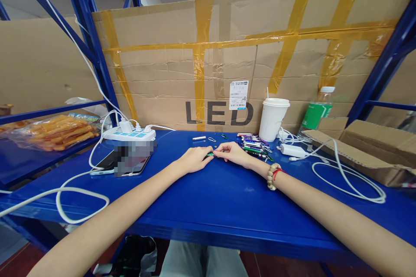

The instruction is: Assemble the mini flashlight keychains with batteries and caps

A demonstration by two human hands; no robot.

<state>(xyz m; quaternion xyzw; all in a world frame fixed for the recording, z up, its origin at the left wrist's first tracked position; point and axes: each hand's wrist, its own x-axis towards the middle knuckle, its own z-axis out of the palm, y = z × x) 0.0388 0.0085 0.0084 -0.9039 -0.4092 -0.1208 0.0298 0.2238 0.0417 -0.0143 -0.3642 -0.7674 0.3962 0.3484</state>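
Green pc [209,154], small & slim, sits at the fingertips of both hands, over the blue tabletop [208,199], near its middle — can't tell if it touches the surface. L hand [195,159]: palm down, thumb & fingers drawn in, seemingly pinching one end. R hand [234,153]: thumb & index pinched tight at the other end; exact grip too small to tell.

Step in hand, my read: close two-handed fingertip work on the green pc. Next move prob. calls for a firm L hold & fine R finger control, as the pc is tiny and could slip.

Counts: hands 2, green pc in them 1. Just beyond the hands: silver tube [199,138] 1, clip [212,140] 1, 2nd green bit [224,136] 1. Pens [255,143] in a pile just beside & behind R hand — several, overlapping, no exact no. Farther R: cup [273,121] 1, bottle [315,114] 1, adapter [294,151] 1, open carton [364,162] 1. Far L: power strip [139,135] 1, phones [112,159] approx 2, partly blurred out.
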